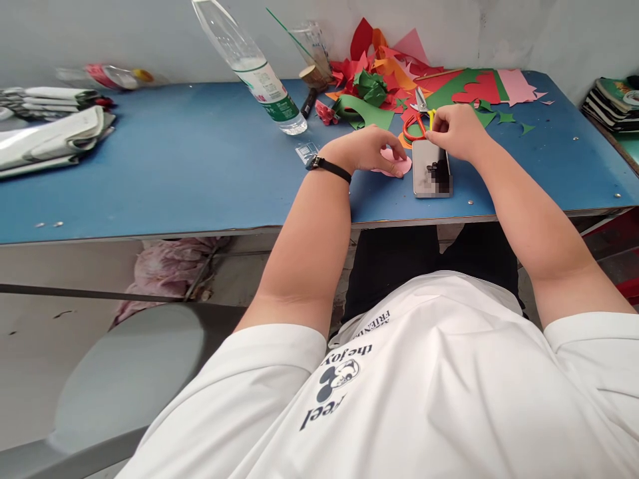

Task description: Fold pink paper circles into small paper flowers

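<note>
A rounded piece of pink paper (389,163) lies on the blue table near its front edge. My left hand (372,148), with a black watch at the wrist, curls over it, thumb and fingertips gripping the paper. To the right, my right hand (460,130) pinches the yellow handle of a pair of scissors (414,125). Their other handle is orange-red, and the blades point away from me, slightly apart. A phone (430,176) lies screen up just below the scissors, close to my right fingertips. My right hand hides part of the yellow handle.
Cut coloured paper (384,63) heaps against the wall, with a crumpled green paper piece (370,86). A tall plastic bottle (264,86) and a clear cup (313,46) stand left of it. Folded papers (54,136) lie far left; stacked books (612,100) sit far right.
</note>
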A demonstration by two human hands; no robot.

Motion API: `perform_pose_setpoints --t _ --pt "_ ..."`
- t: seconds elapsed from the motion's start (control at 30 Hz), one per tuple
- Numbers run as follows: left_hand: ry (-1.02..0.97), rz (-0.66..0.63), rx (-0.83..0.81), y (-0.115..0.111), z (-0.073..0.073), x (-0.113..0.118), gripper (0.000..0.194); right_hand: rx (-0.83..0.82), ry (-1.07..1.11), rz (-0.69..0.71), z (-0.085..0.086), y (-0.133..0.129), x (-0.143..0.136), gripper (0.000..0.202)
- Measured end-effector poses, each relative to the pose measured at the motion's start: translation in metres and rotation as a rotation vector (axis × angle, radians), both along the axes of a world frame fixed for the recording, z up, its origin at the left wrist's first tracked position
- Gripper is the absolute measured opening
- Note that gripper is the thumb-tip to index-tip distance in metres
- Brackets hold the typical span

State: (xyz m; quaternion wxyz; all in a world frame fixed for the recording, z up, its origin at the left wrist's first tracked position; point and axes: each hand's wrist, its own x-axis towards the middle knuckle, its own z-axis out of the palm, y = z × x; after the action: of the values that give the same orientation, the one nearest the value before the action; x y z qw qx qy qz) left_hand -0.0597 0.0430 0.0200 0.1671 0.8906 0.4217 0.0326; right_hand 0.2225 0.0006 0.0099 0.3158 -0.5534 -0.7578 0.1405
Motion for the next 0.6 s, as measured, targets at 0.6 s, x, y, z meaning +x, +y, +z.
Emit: perform_pose_setpoints --t 0.6 --pt "-0.557 0.111 -0.132 -0.016 0.002 0.008 0.07 -0.052 0.117 0.011 0.008 -0.017 -0.01 0.048"
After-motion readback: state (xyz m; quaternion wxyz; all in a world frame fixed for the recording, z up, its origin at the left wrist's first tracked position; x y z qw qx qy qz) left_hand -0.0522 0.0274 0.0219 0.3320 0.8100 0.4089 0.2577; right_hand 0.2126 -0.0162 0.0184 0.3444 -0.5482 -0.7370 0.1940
